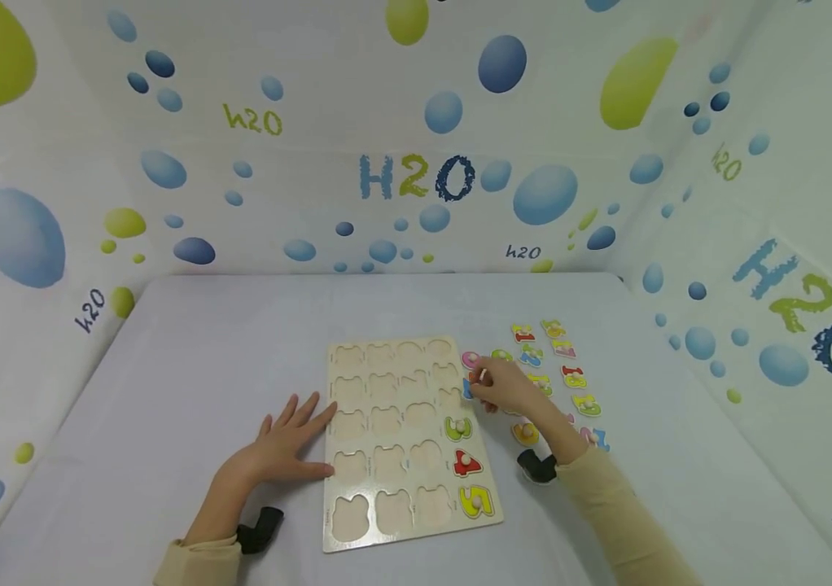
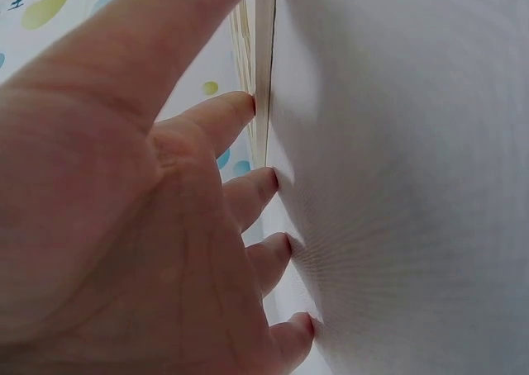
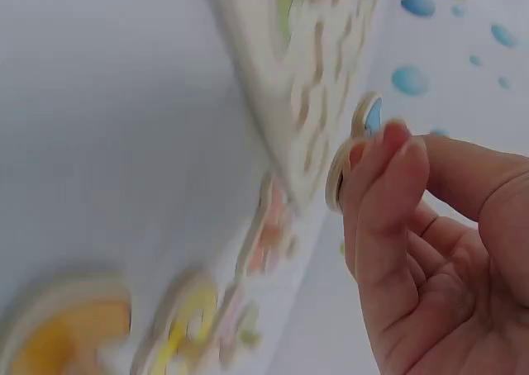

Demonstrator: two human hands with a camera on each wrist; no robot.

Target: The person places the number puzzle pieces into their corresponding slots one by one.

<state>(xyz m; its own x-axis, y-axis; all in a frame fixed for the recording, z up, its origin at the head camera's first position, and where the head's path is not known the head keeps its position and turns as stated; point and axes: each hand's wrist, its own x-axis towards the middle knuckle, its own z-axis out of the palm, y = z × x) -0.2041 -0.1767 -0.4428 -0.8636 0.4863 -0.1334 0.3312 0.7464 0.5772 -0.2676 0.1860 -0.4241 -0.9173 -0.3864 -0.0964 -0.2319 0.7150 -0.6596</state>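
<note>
A pale wooden number-puzzle board [image 1: 387, 485] lies on the white table. Fingers spread, my left hand [image 1: 280, 452] rests at its left side; in the left wrist view, the thumb and index fingertip meet the board's edge [image 2: 264, 69]. My right hand [image 1: 507, 386] pinches a blue puzzle piece [image 3: 374, 117] between thumb and fingers, near the board's upper right edge. Fingers hide most of that piece, so its number cannot be read. Down the board's right column sit a green 3 [image 1: 458, 428], a red 4 [image 1: 467, 463] and a yellow 5 [image 1: 476, 502].
Several loose knobbed pieces lie right of the board, among them a red one [image 1: 574, 376], a green one [image 1: 587, 404] and an orange one [image 1: 525, 433]. A pink piece [image 1: 470, 359] lies close to the board's edge. Patterned white cloth [image 1: 328, 122] surrounds the table.
</note>
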